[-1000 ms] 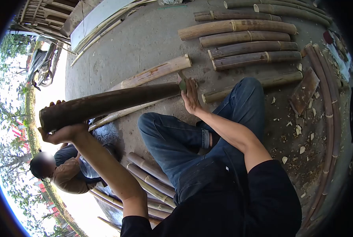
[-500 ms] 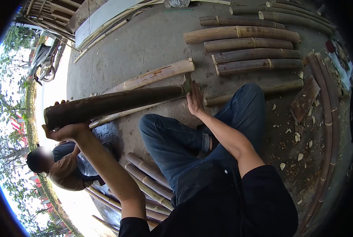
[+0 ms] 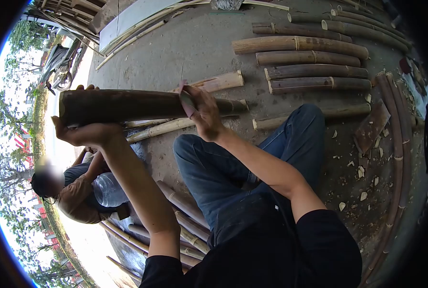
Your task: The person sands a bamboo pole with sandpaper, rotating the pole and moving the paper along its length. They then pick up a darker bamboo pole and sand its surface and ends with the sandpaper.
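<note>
A thick dark bamboo piece [image 3: 127, 105] is held up across the left and middle of the view. My left hand [image 3: 87, 133] grips its near, wide end, with fingertips showing over the top edge. Around the middle of the piece, my right hand [image 3: 205, 111] presses a folded pinkish-green sheet [image 3: 187, 100] against the bamboo. Its fingers are closed on that sheet. The bamboo's far, narrower end [image 3: 235, 105] sticks out beyond my right hand.
Cut bamboo lengths [image 3: 300, 44] lie in a row at upper right. Long poles [image 3: 400, 153] curve along the right, beside wood chips [image 3: 361, 171]. A person [image 3: 75, 192] sits at left near a clear plastic jug [image 3: 109, 190]. A motorcycle [image 3: 60, 67] stands behind.
My right hand has moved left along the bamboo from its far end, with the sheet now wrapped against its side. The bamboo's far end has come into view beyond the hand.
</note>
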{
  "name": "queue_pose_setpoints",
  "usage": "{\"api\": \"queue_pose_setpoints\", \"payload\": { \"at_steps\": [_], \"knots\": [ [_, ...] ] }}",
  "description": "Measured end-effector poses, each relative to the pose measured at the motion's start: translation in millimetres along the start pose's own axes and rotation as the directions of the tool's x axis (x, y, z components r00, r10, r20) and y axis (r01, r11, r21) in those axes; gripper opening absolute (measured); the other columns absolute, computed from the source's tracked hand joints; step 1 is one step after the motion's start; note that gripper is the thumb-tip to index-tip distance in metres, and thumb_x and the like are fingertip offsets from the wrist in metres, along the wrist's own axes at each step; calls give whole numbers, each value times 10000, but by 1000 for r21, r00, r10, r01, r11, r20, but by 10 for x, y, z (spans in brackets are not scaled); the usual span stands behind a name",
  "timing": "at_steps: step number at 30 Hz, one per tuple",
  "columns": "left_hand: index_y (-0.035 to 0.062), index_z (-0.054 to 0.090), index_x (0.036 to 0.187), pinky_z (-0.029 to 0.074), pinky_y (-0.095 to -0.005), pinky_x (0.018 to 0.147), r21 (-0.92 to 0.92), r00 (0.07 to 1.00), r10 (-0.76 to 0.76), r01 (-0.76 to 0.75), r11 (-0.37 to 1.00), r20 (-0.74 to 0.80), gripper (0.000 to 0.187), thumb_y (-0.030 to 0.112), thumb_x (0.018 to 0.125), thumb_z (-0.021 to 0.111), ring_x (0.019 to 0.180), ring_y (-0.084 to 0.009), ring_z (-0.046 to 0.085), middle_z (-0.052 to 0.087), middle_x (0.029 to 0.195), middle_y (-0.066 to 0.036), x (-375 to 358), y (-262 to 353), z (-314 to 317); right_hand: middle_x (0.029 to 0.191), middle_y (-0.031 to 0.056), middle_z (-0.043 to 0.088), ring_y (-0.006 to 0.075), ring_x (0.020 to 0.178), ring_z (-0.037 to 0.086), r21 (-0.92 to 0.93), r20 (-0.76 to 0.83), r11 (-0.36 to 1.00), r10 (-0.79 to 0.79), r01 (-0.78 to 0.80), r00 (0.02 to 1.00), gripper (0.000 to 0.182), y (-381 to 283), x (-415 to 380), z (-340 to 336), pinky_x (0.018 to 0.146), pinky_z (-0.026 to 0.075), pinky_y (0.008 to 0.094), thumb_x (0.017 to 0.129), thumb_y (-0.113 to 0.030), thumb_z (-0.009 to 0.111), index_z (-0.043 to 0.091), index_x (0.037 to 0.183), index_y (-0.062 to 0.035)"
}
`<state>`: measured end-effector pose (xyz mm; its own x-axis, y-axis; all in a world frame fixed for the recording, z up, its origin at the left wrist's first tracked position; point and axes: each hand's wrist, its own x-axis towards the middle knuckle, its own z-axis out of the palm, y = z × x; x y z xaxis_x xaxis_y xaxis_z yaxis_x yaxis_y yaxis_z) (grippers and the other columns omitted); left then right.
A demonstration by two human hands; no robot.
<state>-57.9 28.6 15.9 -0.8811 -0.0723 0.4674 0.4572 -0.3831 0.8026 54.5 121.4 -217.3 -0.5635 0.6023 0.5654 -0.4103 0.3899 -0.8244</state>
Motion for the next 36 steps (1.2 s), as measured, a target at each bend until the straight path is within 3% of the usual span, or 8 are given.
{"api": "queue_pose_setpoints", "payload": {
  "at_steps": [5, 11, 14, 20, 24, 27, 31, 36],
  "knots": [
    [4, 663, 1206, 570, -451, 882, -130, 963, -64, 102, 986, 263, 716, 589, 999, 306, 947, -345, 707, 717, 1048, -194, -10, 15, 148, 1320, 193, 596, 399, 1153, 589, -37, -167, 969, -249, 246, 954, 469, -1107, 734, 361, 1022, 424, 524, 1028, -354, 525, 556, 1436, -124],
    [-17, 636, 1261, 540, -482, 976, 34, 995, -54, 51, 998, 87, 729, 562, 1005, 275, 1058, -383, 686, 699, 1176, -255, 74, -53, 85, 1337, 191, 609, 389, 1217, 587, -426, -88, 905, -46, 4, 995, 516, 674, -467, -118, 1030, 440, 520, 1078, -364, 330, 513, 1502, -134],
    [9, 625, 1295, 536, -426, 998, -48, 980, -68, 79, 996, 189, 688, 508, 1023, 236, 1073, -353, 708, 717, 1160, -267, 75, -70, 193, 1354, 205, 599, 405, 1217, 583, -272, -76, 961, -64, 41, 995, 513, 699, -323, -138, 1044, 436, 522, 1076, -350, 324, 516, 1519, -179],
    [29, 564, 1405, 499, -354, 1020, -163, 894, -96, 185, 969, 438, 586, 429, 1043, 336, 1131, -244, 656, 697, 1229, -149, 159, -224, 279, 1288, 178, 650, 377, 1176, 615, 3, -159, 919, -389, 394, 907, 508, -1890, 1686, 407, 1041, 437, 523, 974, -274, 562, 545, 1450, -98],
    [50, 518, 1454, 501, -362, 1016, -296, 929, -1, 119, 948, 369, 565, 403, 1044, 354, 1110, -237, 659, 692, 1208, -131, 18, -253, 299, 1262, 162, 670, 359, 1168, 629, -87, -67, 824, -565, 560, 822, 499, -1938, 1753, 341, 1043, 445, 479, 975, -229, 566, 543, 1459, -110],
    [74, 452, 1512, 501, -374, 1014, -247, 940, -50, 139, 959, 337, 567, 381, 1042, 375, 1132, -236, 643, 683, 1220, -129, -94, -5, 417, 1308, 192, 653, 394, 1182, 630, 239, -79, 934, -253, 264, 964, 436, -1254, 1220, 208, 1027, 481, 480, 1029, -212, 486, 553, 1445, -97],
    [31, 548, 1444, 448, -427, 1113, -132, 967, -12, 47, 990, 255, 618, 447, 1028, 358, 1230, -297, 622, 664, 1324, -162, 10, -78, 394, 1277, 224, 632, 407, 1064, 675, 177, -11, 980, -96, 96, 995, 400, -203, 414, -116, 992, 513, 470, 1033, -117, 350, 557, 1358, -10],
    [51, 535, 1425, 504, -357, 978, -249, 934, -51, 146, 957, 352, 575, 440, 1028, 391, 1114, -221, 642, 685, 1208, -133, -180, 15, 558, 1050, 236, 689, 440, 955, 696, 249, 58, 968, 29, -43, 998, 406, -1499, 1213, -55, 880, 547, 502, 1033, -274, 433, 550, 1320, -13]
  ]
}}
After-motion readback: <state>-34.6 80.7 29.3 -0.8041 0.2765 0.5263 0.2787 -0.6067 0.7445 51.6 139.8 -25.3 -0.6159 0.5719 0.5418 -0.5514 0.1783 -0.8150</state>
